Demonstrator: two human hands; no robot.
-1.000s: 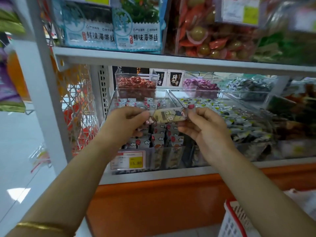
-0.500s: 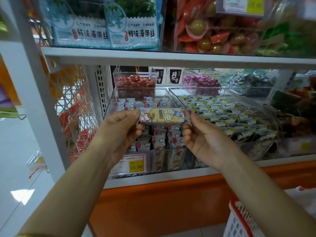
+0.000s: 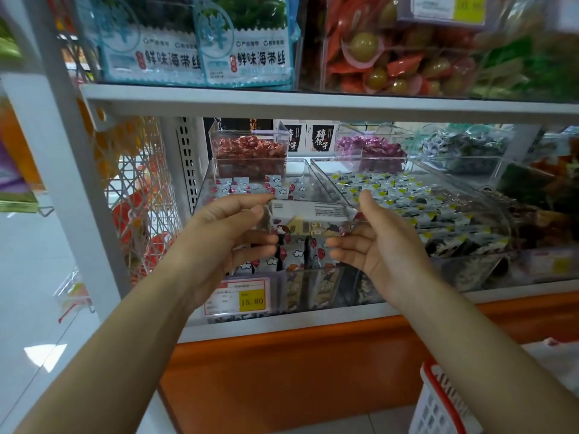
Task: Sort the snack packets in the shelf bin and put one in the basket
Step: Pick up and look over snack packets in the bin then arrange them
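The person is standing at the shelf with one snack packet (image 3: 310, 218) held up between both hands, just above the clear shelf bin (image 3: 203, 190) it belongs to, its printed back tipped toward us. The left hand (image 3: 232, 233) pinches the packet's left end, thumb on top and fingers curled beneath. The right hand (image 3: 380, 245) is spread much wider, thumb lifted and fingers nearly straight near the right end; I cannot tell whether it has any hold there. That is where I see the risk: if only the left pinch carries it, the slick wrapper could swing down or slip out and drop back among the red-and-white packets (image 3: 293, 255) in the bin, undoing the sorting. It might also slide into the neighbouring bin (image 3: 463, 183) of yellow-marked packets just beside it. The basket (image 3: 430, 383) sits low at the right, well apart from the hands, so a long one-handed carry with a weak grip could send the packet onto the floor instead
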